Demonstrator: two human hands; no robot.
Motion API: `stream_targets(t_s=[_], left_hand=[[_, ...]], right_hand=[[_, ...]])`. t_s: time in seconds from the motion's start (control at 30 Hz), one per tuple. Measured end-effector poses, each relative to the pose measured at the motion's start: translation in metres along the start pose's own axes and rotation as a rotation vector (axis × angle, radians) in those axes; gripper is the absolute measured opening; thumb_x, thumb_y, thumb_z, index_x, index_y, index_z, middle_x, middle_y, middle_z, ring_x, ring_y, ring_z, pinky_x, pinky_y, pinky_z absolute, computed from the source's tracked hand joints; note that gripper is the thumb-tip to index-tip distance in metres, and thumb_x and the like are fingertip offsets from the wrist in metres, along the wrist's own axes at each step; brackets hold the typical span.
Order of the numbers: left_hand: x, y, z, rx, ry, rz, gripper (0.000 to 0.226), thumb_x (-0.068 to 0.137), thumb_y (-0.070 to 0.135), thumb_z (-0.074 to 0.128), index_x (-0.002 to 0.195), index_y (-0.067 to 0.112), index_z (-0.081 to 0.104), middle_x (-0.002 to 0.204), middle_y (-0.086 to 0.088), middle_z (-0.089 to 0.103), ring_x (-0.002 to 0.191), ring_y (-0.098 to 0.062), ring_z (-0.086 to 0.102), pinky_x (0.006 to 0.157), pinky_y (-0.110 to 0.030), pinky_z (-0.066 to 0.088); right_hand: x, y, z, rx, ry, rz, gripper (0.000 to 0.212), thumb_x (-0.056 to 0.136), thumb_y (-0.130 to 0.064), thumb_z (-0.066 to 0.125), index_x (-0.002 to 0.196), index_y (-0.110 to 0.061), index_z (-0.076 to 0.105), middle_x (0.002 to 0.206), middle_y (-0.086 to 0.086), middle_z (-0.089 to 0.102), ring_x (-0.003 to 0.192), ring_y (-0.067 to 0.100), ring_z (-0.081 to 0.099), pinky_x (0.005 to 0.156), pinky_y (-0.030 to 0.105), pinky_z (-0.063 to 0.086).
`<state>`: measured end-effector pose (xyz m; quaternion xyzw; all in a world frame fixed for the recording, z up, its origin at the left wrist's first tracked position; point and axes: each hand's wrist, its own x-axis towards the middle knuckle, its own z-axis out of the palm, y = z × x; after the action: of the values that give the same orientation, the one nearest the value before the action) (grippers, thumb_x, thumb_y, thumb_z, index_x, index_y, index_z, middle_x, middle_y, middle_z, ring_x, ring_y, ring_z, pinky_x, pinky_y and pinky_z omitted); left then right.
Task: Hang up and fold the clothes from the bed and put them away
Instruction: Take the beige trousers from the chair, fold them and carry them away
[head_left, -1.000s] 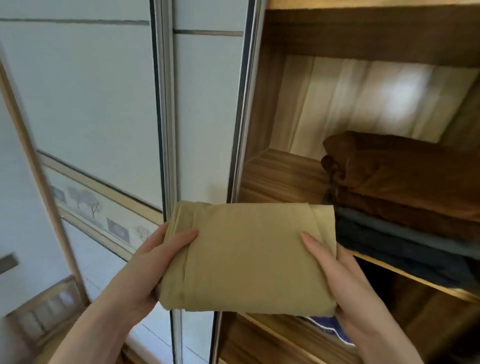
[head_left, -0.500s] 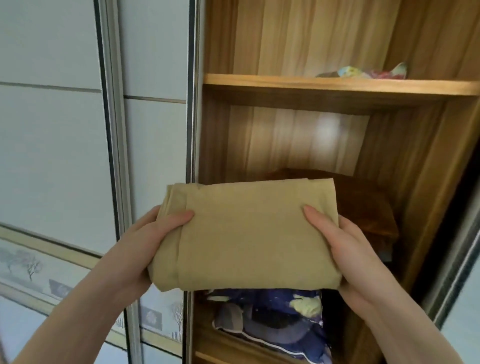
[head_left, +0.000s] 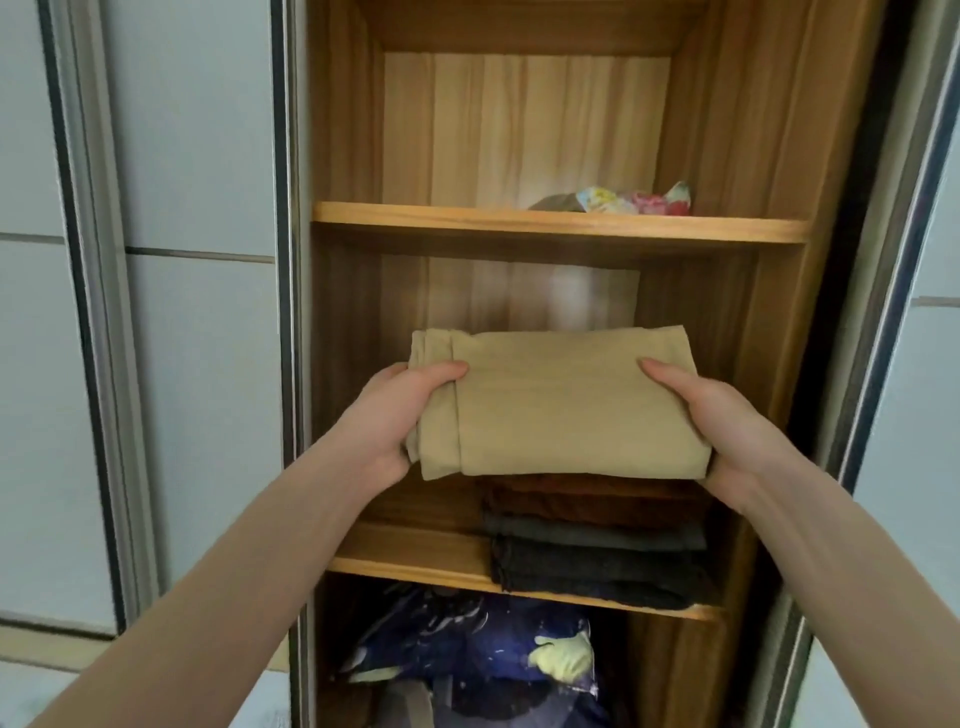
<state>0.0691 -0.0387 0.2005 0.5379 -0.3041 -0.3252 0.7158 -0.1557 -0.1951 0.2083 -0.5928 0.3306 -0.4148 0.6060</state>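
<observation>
A folded tan garment (head_left: 558, 405) is held level between both hands in front of the open wardrobe. My left hand (head_left: 395, 415) grips its left end, thumb on top and fingers underneath. My right hand (head_left: 727, 426) grips the right end the same way. The garment hovers just above a stack of folded clothes (head_left: 592, 545), brown on top and dark grey below, which lies on the right of the middle shelf (head_left: 405, 564). Whether the garment touches the stack I cannot tell.
The upper shelf (head_left: 519, 223) carries small colourful cloth items (head_left: 623, 200) at its back right. Below the middle shelf lies dark blue patterned bedding (head_left: 483, 654). White sliding doors (head_left: 171, 312) flank the wooden compartment on the left and right (head_left: 930, 364).
The view has swung to face the compartment squarely. Both hands have carried the tan garment forward and to the right, from in front of the door frame into the middle shelf opening above the stack.
</observation>
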Motion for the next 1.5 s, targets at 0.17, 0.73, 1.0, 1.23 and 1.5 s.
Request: stream_targets(t_s=[0.17, 0.73, 1.0, 1.23, 1.5], left_hand=[[0.039, 0.002, 0.024, 0.022, -0.02, -0.006, 0.052, 0.091, 0.021, 0.083, 0.137, 0.007, 0.063, 0.105, -0.01, 0.081, 0.093, -0.025, 0.08, 0.081, -0.041, 0.067], [0.115, -0.017, 0.067, 0.361, 0.021, -0.024, 0.069, 0.094, 0.039, 0.078, 0.148, 0.006, 0.052, 0.101, -0.003, 0.064, 0.085, -0.015, 0.063, 0.055, -0.026, 0.045], [0.113, -0.026, 0.06, 0.779, 0.153, 0.511, 0.053, 0.106, 0.042, 0.054, 0.157, 0.027, 0.045, 0.161, -0.003, 0.04, 0.151, -0.025, 0.036, 0.116, -0.032, 0.028], [0.087, -0.049, 0.076, 1.491, -0.023, 0.794, 0.072, 0.103, 0.071, 0.023, 0.155, 0.029, 0.051, 0.154, 0.004, 0.056, 0.138, -0.02, 0.052, 0.115, -0.038, 0.043], [0.092, -0.053, 0.071, 1.442, -0.039, 0.739, 0.068, 0.103, 0.07, 0.029, 0.153, 0.031, 0.053, 0.153, 0.009, 0.056, 0.136, -0.016, 0.053, 0.112, -0.039, 0.045]], right_hand=[[0.029, -0.002, -0.015, 0.021, 0.083, -0.015, 0.052, 0.085, -0.041, 0.082, 0.126, -0.013, 0.066, 0.11, 0.012, 0.077, 0.102, 0.031, 0.073, 0.086, 0.045, 0.06], [0.083, 0.008, -0.029, -0.677, 0.391, -0.193, 0.077, 0.099, -0.055, 0.06, 0.16, -0.018, 0.03, 0.153, 0.014, 0.048, 0.136, 0.037, 0.05, 0.103, 0.039, 0.042], [0.055, 0.023, -0.01, -1.22, 0.177, -0.68, 0.068, 0.1, -0.069, 0.031, 0.151, -0.029, 0.052, 0.154, -0.005, 0.053, 0.141, 0.017, 0.047, 0.119, 0.043, 0.037], [0.08, 0.036, -0.017, -1.205, 0.177, -0.571, 0.069, 0.097, -0.077, 0.025, 0.146, -0.04, 0.057, 0.153, -0.014, 0.054, 0.14, 0.015, 0.05, 0.107, 0.037, 0.043], [0.09, 0.042, -0.012, -1.27, 0.213, -0.638, 0.063, 0.102, -0.065, 0.029, 0.143, -0.03, 0.063, 0.149, -0.004, 0.06, 0.138, 0.02, 0.052, 0.121, 0.041, 0.032]])
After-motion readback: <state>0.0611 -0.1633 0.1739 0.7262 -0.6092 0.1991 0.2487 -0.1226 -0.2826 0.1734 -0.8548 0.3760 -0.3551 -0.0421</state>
